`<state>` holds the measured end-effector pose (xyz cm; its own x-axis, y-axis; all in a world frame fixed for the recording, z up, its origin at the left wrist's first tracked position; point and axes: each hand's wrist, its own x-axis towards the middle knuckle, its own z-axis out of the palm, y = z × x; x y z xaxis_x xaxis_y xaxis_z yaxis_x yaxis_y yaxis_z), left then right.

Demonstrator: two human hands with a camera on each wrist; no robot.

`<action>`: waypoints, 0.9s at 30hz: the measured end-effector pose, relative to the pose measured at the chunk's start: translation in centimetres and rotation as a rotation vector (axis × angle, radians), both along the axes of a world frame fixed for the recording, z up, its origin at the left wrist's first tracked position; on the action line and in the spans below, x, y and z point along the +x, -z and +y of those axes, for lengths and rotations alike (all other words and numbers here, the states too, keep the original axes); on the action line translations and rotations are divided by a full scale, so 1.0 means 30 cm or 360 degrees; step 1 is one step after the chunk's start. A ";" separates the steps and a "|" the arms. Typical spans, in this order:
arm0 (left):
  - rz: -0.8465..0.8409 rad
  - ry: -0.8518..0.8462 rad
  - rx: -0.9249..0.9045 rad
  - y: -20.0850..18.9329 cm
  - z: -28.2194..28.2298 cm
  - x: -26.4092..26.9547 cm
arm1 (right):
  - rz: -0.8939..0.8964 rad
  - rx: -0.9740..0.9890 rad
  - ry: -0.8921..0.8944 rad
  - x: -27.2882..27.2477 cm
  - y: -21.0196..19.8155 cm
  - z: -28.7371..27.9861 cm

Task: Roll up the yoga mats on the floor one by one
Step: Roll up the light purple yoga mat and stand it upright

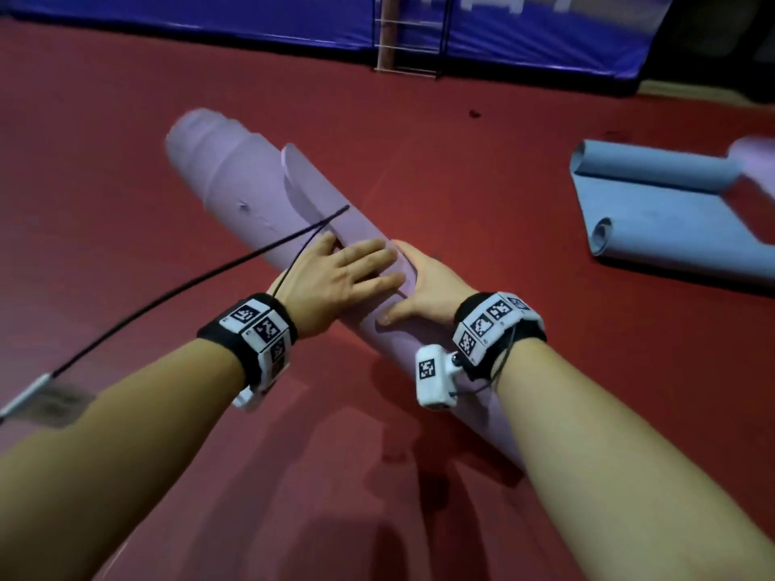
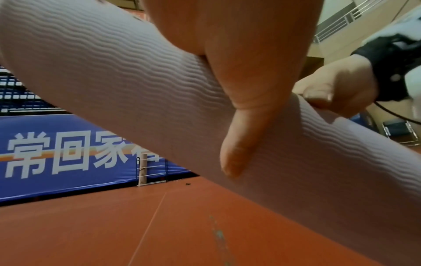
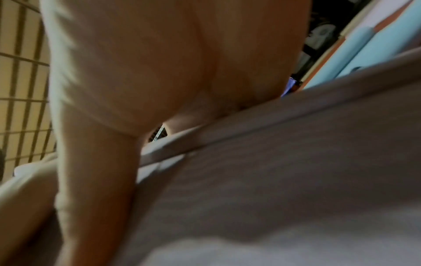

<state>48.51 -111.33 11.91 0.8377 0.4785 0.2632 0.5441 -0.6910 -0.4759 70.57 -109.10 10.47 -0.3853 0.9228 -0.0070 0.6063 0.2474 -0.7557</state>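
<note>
A purple yoga mat (image 1: 235,182) is rolled into a long tube lying diagonally over the red floor (image 1: 105,140). Its loose outer edge stands slightly open along the top. My left hand (image 1: 348,270) lies flat on the middle of the roll with its fingers straight. In the left wrist view its thumb (image 2: 239,144) rests along the ribbed mat (image 2: 114,72). My right hand (image 1: 419,278) grips the roll just beside it, fingers tucked over the loose edge and thumb on the near side. The right wrist view is blurred and shows the palm (image 3: 136,72) against the mat (image 3: 273,162).
A blue yoga mat (image 1: 654,203) lies at the right, partly unrolled with both ends curled. A blurred purple roll (image 1: 755,157) is at the right edge. A blue padded wall (image 1: 209,18) and a metal frame (image 1: 411,35) stand at the back. A black cable (image 1: 167,291) hangs from my left wrist.
</note>
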 end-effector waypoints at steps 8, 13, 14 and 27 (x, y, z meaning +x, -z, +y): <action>-0.0282 -0.0143 0.0093 0.061 0.000 -0.018 | 0.0046 0.0060 0.0145 -0.015 0.002 -0.017; -0.0776 -0.0630 -0.0070 0.022 0.005 0.010 | 0.0192 0.0120 0.0352 0.012 -0.009 -0.016; -0.0943 -0.0721 -0.0140 0.015 0.004 0.021 | 0.0241 0.0119 0.0405 0.020 -0.005 -0.016; -0.2894 -0.0377 -0.1977 -0.050 0.076 0.223 | 0.1053 0.0120 0.0457 0.074 -0.072 0.005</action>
